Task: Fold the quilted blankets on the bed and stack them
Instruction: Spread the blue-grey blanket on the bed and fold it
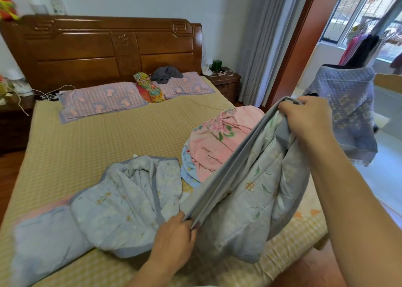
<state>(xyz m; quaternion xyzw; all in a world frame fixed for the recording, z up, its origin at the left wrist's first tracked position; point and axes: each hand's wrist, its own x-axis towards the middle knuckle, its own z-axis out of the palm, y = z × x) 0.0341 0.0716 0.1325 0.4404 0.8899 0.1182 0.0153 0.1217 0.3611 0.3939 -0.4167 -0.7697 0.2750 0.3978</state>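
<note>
- Head view: the left hand (174, 236) pinches the grey bound edge of the blue quilted blanket (245, 199) low and close to the body, fingers curled over the gathered layers
- The right hand (309, 121) grips the same edge higher up and further out, fist closed round the bunched corner, so the edge runs as a taut diagonal line between the two hands
- The hands are well apart; the blanket's body sags below and to the right of that line, while its other end trails left of the left hand and lies crumpled on the bed (97, 138)
- Just beyond the taut edge, between the hands, sits a pink floral blanket (217, 138) in a loose heap, not yet folded by the look of it
- Judgement: the step in hand is matching the edges to make a first lengthwise fold, early in the task
- To do it well, keep the bound edge stretched, check that the layers in each pinch line up, then give a shake so the sagging belly hangs flat
- The crumpled tail left of the left hand should be drawn out straight before laying down, or the fold will trap wrinkles
- Lay it on the open mattress beyond the left hand, clear of the pink heap
</note>
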